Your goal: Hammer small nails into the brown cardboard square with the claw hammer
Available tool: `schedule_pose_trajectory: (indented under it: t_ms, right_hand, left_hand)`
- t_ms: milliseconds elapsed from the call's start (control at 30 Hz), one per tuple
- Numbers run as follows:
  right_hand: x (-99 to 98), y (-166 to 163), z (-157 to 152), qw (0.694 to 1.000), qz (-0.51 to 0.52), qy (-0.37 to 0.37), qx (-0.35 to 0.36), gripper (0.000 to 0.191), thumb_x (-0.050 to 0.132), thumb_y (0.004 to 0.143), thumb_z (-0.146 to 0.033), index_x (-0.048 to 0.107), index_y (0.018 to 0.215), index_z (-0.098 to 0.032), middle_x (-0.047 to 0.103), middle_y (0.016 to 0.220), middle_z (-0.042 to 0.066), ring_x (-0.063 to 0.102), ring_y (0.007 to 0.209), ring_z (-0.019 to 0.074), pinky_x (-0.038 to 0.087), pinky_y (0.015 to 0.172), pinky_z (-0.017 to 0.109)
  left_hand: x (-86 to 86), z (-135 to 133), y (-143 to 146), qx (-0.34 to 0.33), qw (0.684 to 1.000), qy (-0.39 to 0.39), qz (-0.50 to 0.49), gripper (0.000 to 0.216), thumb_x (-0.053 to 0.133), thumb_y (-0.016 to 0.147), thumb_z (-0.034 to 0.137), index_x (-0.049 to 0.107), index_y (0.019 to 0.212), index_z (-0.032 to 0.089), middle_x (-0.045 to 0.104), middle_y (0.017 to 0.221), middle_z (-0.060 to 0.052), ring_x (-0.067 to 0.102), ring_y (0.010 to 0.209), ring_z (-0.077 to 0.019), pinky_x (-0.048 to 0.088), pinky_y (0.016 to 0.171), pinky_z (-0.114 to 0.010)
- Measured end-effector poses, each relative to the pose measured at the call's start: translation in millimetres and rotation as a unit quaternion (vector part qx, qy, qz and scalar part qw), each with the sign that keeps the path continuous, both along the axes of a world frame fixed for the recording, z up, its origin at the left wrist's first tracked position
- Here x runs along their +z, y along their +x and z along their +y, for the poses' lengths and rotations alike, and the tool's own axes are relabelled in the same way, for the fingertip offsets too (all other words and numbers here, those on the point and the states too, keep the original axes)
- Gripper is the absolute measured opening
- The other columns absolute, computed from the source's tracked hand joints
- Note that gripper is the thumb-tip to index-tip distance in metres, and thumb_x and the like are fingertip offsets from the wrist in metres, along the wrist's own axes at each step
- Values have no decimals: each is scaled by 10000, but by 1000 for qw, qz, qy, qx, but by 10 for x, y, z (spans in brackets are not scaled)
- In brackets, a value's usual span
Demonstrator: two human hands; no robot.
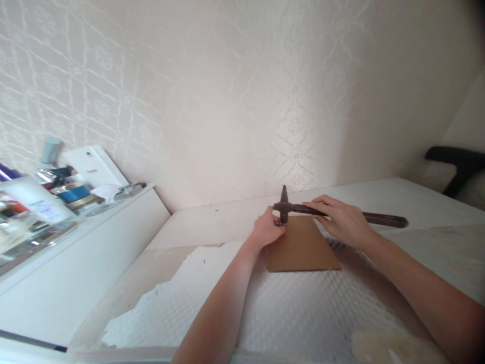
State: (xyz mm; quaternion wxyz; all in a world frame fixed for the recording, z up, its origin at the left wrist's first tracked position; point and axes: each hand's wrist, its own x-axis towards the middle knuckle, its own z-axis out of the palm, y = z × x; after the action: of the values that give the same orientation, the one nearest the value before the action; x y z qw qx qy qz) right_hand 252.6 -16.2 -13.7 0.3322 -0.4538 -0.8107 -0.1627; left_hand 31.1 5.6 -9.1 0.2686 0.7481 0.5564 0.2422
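My right hand (343, 220) is closed around the dark handle of a hammer (297, 208) held level. Its head is at the left, over the far left corner of a brown board (299, 250). My left hand (265, 228) is at that same corner, with thumb and fingers bent together right beside the hammer's lower face. A small dark-and-light patterned bit shows between those fingers; what it is I cannot make out. The board lies flat on a white textured sheet (288, 308).
The sheet covers part of a white tabletop (200, 222) that meets a patterned wall (227, 126). At left, a white cabinet (76, 273) bears a white box (94, 167), a tube (38, 199) and several small items. A black curved chair part (456, 155) stands at far right.
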Motion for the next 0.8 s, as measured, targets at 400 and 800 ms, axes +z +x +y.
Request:
schedule_pose_trajectory:
  t_ms: [400, 800]
  right_hand:
    - [29, -7, -18, 1000, 10, -5, -3, 374, 472, 857, -156, 617, 1186, -260, 661, 1087, 30, 644, 903, 174, 488, 582, 253]
    - [19, -6, -13, 1000, 12, -2, -11, 366, 482, 862, -163, 622, 1185, -264, 656, 1092, 27, 642, 899, 167, 473, 574, 238]
  left_hand:
    - [3, -3, -3, -5, 1000, 3, -3, 466, 590, 676, 146, 458, 1118, 212, 699, 945, -18, 645, 929, -201, 481, 857, -337]
    - [21, -19, 3, -7, 1000, 4, -4, 453, 582, 676, 147, 458, 1108, 207, 697, 953, -22, 643, 934, -207, 479, 857, -342]
